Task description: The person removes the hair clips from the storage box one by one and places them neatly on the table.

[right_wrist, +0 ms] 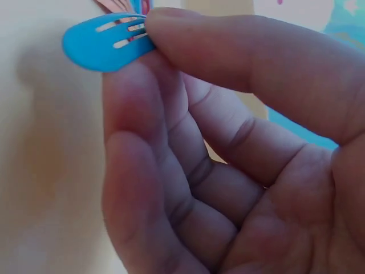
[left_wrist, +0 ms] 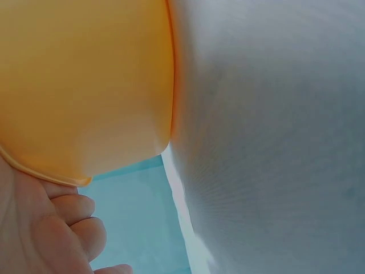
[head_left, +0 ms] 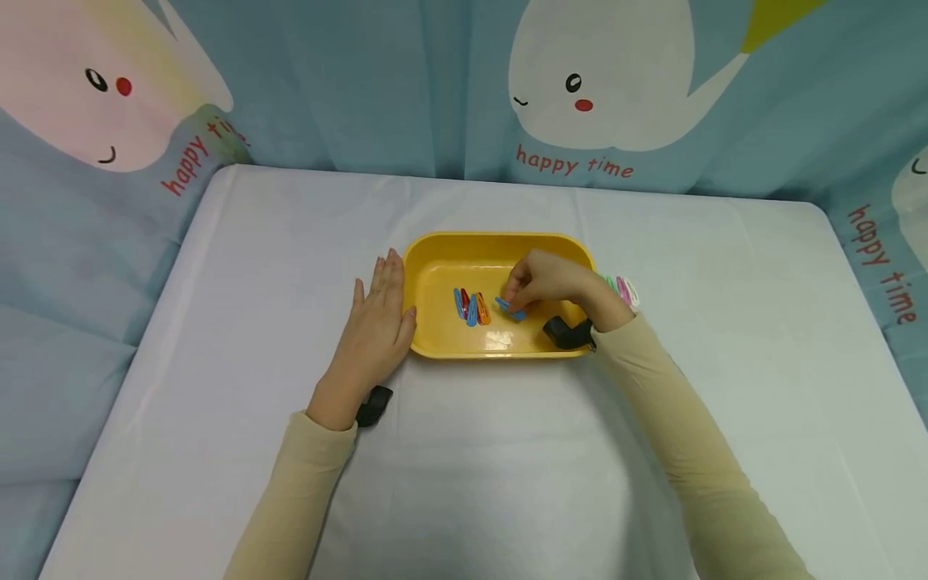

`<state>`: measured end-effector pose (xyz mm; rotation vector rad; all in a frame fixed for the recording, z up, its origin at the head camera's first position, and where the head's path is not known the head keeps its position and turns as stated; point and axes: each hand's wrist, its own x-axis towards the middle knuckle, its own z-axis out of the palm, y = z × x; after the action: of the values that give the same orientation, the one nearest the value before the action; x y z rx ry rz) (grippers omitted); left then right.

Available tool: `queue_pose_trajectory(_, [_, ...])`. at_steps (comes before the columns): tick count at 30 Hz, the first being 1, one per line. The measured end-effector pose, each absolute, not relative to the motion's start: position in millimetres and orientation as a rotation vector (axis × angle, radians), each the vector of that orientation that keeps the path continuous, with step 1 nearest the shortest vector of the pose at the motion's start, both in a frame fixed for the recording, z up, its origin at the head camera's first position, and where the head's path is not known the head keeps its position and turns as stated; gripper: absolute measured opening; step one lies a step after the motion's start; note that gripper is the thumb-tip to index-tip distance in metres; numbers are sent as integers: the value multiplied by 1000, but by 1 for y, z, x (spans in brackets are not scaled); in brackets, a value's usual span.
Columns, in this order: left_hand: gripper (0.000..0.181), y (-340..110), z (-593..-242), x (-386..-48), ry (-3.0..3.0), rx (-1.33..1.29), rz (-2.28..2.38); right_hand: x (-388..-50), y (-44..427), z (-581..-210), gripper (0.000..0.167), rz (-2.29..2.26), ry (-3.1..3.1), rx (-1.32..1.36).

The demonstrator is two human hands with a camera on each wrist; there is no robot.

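Right hand (head_left: 548, 276) pinches blue clip (right_wrist: 94, 48) over tray (head_left: 432, 270), toward right edge; left hand (head_left: 372, 329), fingers straight, rests against left edge. Likely placing step; next move calls for lining up beside clip row (head_left: 472, 309), then letting go.

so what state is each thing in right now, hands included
yellow rounded-rectangular tray: upright, clips inside
blue teardrop-shaped hair clip: pinched; can't tell whether snapped open or closed
row of blue, red and orange hair clips: lying on the tray floor
green, pink and white hair clips: outside the tray, partly hidden
left hand: fingers straight, against the tray
right hand: pinching the blue clip
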<state>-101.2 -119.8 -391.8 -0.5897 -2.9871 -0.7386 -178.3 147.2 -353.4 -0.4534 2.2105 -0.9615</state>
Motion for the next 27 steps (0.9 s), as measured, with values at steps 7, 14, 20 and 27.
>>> queue_pose_trajectory(7, [65,-119,-392,-101,-2986,-588,-745,-173,159,-345,8,-1072,2178,-394])
queue_pose_trajectory(14, [66,-119,-392,-101,-2994,-586,-745,-167,171,-338,10,-1131,2186,-377])
queue_pose_trajectory(20, [66,-120,-390,-100,-3004,-580,-745,-164,178,-336,11,-1143,2212,-378])
queue_pose_trajectory(27, [66,-120,-391,-100,-2992,-582,-747,-157,189,-333,9,-1178,2245,-375])
